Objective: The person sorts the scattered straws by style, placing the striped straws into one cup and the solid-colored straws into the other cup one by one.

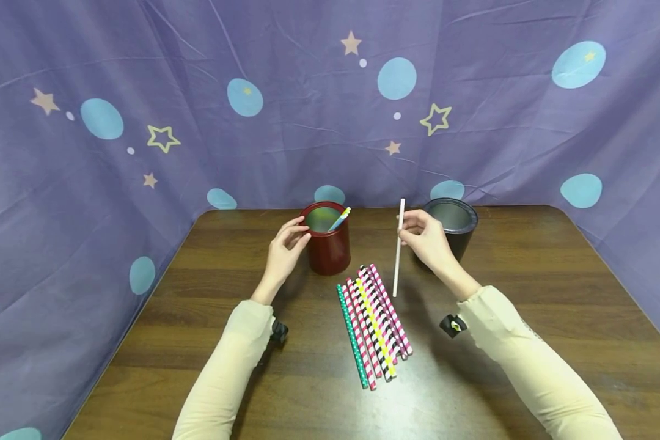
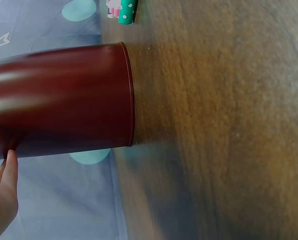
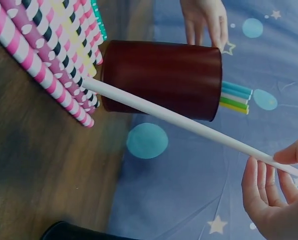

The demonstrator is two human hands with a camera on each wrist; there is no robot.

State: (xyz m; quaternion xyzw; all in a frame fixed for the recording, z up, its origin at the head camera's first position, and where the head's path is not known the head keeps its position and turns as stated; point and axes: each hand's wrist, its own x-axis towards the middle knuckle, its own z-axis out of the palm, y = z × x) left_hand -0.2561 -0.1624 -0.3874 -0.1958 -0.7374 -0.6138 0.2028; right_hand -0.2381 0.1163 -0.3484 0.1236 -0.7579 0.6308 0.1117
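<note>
My right hand [image 1: 426, 238] pinches a plain white straw [image 1: 398, 263] near its top end, between thumb and fingertips. The straw stands nearly upright, just right of a row of patterned paper straws [image 1: 365, 324] on the table. My left hand [image 1: 286, 249] rests its fingers against the left side of a dark red canister [image 1: 330, 253], close to the rim. Several straws [image 3: 236, 97] in blue, white, green and yellow stick out of that canister, leaning to the right. In the left wrist view my left fingers [image 2: 10, 172] lie fairly straight against the canister's wall.
A black canister [image 1: 458, 235] stands at the back right, partly hidden by my right hand. The wooden table [image 1: 528, 275] ends at a purple curtain [image 1: 319, 122] with stars and blue ovals. Dark wrist devices [image 1: 452, 325] sit at both cuffs.
</note>
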